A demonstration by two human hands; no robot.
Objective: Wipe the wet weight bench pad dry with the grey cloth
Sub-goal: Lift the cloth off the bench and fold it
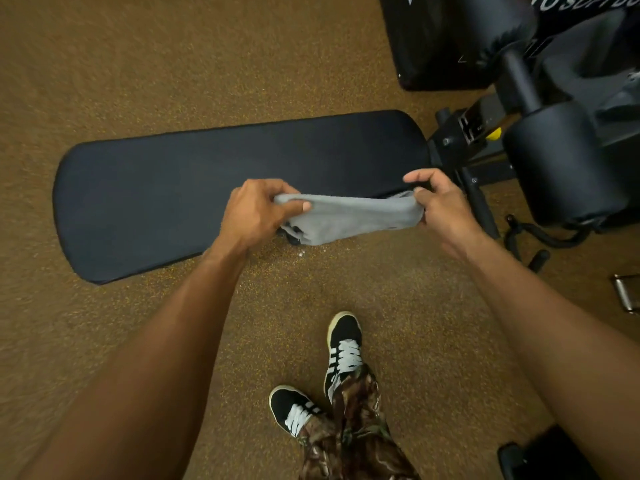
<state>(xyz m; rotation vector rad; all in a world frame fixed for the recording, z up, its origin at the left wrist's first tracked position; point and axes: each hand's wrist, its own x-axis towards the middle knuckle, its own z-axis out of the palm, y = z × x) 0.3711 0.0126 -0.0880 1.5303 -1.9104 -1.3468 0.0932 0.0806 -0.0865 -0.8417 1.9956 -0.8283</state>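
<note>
Both hands (258, 211) (440, 209) stretch grey cloth (349, 216) lengthwise along bench pad (207, 181)

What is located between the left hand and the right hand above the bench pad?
In the head view, the grey cloth spans between the left hand and right hand, at the bench pad's near edge.

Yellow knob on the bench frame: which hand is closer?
Right. The right hand holds the cloth end just below-left of the yellow knob; the left hand is farther left.
</note>
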